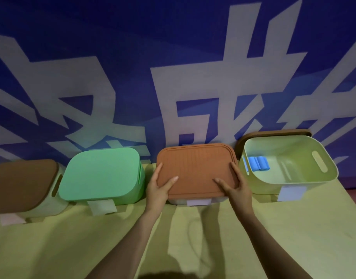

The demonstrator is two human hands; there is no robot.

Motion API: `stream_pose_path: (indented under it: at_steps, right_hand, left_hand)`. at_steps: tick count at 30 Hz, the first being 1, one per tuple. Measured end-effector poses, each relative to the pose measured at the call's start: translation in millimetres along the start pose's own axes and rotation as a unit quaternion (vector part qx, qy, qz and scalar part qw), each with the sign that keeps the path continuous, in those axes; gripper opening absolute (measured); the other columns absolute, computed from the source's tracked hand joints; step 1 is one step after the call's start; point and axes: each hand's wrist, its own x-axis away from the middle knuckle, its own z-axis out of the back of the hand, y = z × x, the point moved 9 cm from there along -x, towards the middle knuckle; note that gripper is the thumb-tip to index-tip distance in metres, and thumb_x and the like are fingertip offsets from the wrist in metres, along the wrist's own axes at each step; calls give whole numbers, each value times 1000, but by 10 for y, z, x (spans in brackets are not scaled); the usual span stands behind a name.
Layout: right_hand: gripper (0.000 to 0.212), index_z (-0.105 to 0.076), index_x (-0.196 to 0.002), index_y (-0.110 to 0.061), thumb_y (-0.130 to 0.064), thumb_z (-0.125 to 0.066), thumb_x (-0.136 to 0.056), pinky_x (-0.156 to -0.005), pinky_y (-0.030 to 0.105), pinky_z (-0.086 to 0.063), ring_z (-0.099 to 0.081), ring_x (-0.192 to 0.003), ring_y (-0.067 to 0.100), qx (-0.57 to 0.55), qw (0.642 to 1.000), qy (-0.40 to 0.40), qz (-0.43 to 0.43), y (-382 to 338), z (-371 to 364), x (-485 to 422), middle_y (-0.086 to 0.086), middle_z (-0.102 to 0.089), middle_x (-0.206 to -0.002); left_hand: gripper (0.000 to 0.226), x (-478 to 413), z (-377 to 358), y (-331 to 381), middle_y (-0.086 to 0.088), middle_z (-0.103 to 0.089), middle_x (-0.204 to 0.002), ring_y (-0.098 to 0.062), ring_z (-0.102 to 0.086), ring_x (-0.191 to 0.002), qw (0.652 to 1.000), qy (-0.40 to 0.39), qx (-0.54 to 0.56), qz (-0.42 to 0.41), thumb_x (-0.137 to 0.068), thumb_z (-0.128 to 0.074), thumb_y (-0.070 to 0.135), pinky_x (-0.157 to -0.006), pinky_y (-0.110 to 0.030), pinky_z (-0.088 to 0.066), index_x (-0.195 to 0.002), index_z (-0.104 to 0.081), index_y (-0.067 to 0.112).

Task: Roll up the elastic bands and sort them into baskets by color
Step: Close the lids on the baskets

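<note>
Overall: a person reaches both bare forearms forward, side by side, to the third basket in a row.
Left hand: the left hand (158,189) grips the near left corner of the orange lid (195,170), thumb laid flat on top, forefinger stretched along the lid's left edge; the other fingers are hidden under the rim.
Right hand: the right hand (236,187) mirrors it at the near right corner, thumb on top, forefinger up the right edge, pinching the lid's rim.
Orange lid: lies roughly level on its pale basket (177,201), of which only a strip shows.
Baskets: four, in a line on the yellow cloth (72,248) against the blue backdrop (132,57).
Lids: four; a brown lid (19,184) on the leftmost basket (52,208), a green lid (100,174) on the green basket (132,198), the orange one in the hands, and a second brown lid (273,133) standing behind the open basket (306,156).
Elastic bands: blue rolls (258,163) lie inside the open basket on the right, against its left wall; at least three, the exact count unclear.
Paper tags: four, one at the front of each basket.
</note>
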Motion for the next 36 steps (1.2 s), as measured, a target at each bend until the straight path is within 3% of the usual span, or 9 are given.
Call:
stream_pose_path:
  at_steps: [6, 10, 14, 17, 21, 25, 29, 33, 36]
  right_hand:
    - [63, -55, -131, -27, -17, -80, -74, -98, 24, -44, -53, -119, 7, -48, 999, -12, -7, -7, -19, 32, -8, -53, -134]
    - [56, -55, -129, -29, -24, -77, -78, -99, 24, -43, -54, -117, 8, -2, 1000, 1, 1, -31, -21, 32, -8, -55, -132]
    - [60, -51, -134, -31, -34, -75, -79, -95, 22, -43, -52, -115, 5, 73, 997, -12, 5, -78, 10, 13, -7, -54, -136]
    - [69, -41, -142, -31, -45, -70, -80, -92, 29, -45, -54, -119, 18, 169, 985, -45, -7, -80, -12, -2, -1, -53, -138]
    - [71, -26, -148, -31, -52, -57, -87, -97, 37, -42, -50, -120, 31, 302, 948, -96, -14, -93, -74, -49, 15, -45, -138]
    - [61, -35, -142, -20, -47, -54, -90, -111, 38, -30, -29, -136, 34, 435, 887, -132, 80, -257, -66, -68, 17, -22, -151]
    - [47, -46, -138, -18, -41, -42, -97, -114, 36, -22, -28, -139, 30, 461, 819, -245, 239, -445, -232, 67, 9, -28, -152]
    - [77, -10, -152, -27, -66, -23, -87, -117, 40, 8, 2, -148, 28, 576, 678, -338, 308, -293, -206, 129, 12, 0, -160]
    - [70, -9, -152, -21, -40, -46, -96, -118, 44, -9, -9, -145, 38, 599, 609, -347, 387, -283, -204, 150, 22, -7, -157]
  left_hand:
    - [75, 7, -7, -11, 16, -51, -121, -12, -52, -116, 1000, -14, 0, 4, -77, -76, 20, -99, -37, -47, -141, -39, 36]
    - [73, -9, 3, 40, 8, -46, -137, -15, -45, -125, 991, -16, -124, -39, -82, -70, 39, -104, -37, -42, -144, -32, 37]
    - [74, -92, 8, 80, 1, -42, -146, -24, -45, -129, 961, -23, -271, -53, -84, -58, 57, -104, -39, -40, -147, -25, 37]
    - [73, -97, -7, 77, -6, -38, -149, -29, -42, -131, 937, -29, -345, -34, -87, -51, 58, -102, -42, -39, -149, -20, 35]
    - [63, -1, -67, 212, -10, -7, -159, -32, -10, -145, 864, 22, -503, -24, -94, -40, 54, -114, -49, -20, -150, -20, 31]
    - [41, 269, -459, 436, -1, -20, -158, -24, -18, -144, 847, -23, -509, -150, -98, -47, 28, -118, -43, -18, -138, -48, 22]
    - [55, 498, -767, 322, 5, -12, -159, -17, -5, -147, 778, -143, -591, -159, -98, -36, 50, -117, -44, -5, -148, -28, 30]
    - [65, 583, -881, 241, 11, 4, -159, -25, 9, -146, 721, -198, -647, -150, -93, -39, 56, -113, -59, 1, -149, -10, 41]
    - [66, 564, -945, 170, 13, 10, -159, -30, 11, -146, 691, -168, -685, -159, -96, -39, 48, -108, -68, -1, -149, 0, 42]
